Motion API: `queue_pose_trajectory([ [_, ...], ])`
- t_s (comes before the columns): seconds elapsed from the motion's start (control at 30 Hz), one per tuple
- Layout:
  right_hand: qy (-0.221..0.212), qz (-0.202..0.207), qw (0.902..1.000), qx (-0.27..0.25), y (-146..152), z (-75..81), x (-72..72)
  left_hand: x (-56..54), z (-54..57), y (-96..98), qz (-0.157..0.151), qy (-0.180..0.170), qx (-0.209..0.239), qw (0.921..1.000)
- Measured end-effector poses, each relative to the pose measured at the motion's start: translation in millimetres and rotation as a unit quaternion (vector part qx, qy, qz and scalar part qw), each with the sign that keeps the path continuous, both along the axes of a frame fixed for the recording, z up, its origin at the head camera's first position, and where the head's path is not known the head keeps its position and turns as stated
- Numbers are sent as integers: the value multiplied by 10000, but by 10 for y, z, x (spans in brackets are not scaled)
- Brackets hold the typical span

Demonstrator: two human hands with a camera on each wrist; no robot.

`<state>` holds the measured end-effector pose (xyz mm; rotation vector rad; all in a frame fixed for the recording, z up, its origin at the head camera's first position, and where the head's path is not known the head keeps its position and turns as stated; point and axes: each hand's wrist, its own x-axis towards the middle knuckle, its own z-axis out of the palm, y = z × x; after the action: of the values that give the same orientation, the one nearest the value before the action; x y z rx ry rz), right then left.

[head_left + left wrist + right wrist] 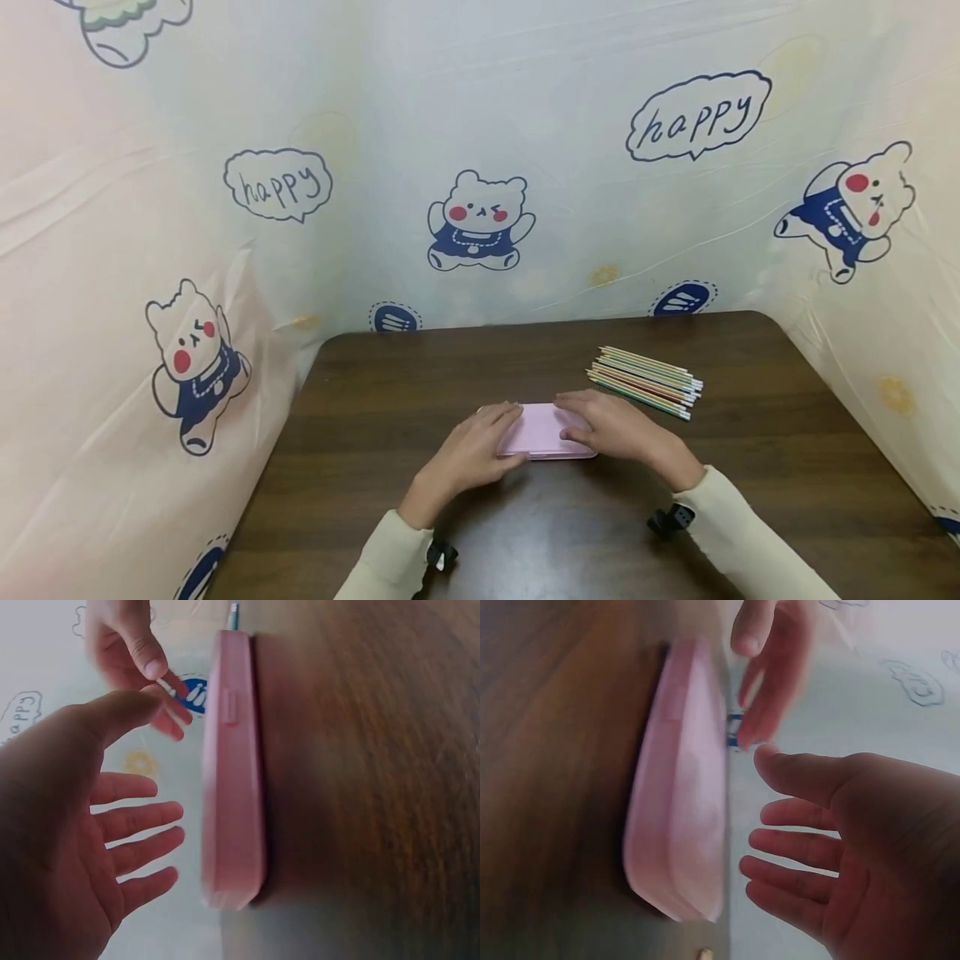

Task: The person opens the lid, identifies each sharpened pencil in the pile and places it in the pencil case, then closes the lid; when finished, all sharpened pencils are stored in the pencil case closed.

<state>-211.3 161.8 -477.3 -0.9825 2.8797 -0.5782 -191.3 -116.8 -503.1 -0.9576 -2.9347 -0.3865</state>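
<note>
A pink pencil box [542, 432] lies closed and flat on the table. On its long side the left wrist view shows a small raised latch [230, 706]. My left hand [478, 447] hovers over the box's left end, fingers spread. Over the right end is my right hand [613, 422], its fingers loosely extended. Both wrist views show gaps between the fingers and the lid, so neither hand grips the box. What is inside the box is hidden.
Several striped pencils [645, 381] lie side by side behind and right of the box, white ends toward the right. The dark wooden table [420, 367] meets a printed cloth [585, 233] along its back and sides.
</note>
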Motion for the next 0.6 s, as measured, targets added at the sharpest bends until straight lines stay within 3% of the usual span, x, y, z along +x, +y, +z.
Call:
queue_pose_trajectory([
  [0.17, 26, 312, 9994, 136, -102, -148, -34, -97, -135, 14, -209, -41, -122, 9997],
  [0.3, 92, 411, 9989, 205, -133, -216, -44, -174, -221, 11, -207, -37, -213, 9996],
  [0.47, 135, 338, 9991, 235, -148, -259, -71, -259, -271, 27, -132, 220, -449, 9987],
  [0.6, 116, 326, 9988, 342, -156, -291, -95, -307, -278, 45, -61, 66, -380, 9992],
])
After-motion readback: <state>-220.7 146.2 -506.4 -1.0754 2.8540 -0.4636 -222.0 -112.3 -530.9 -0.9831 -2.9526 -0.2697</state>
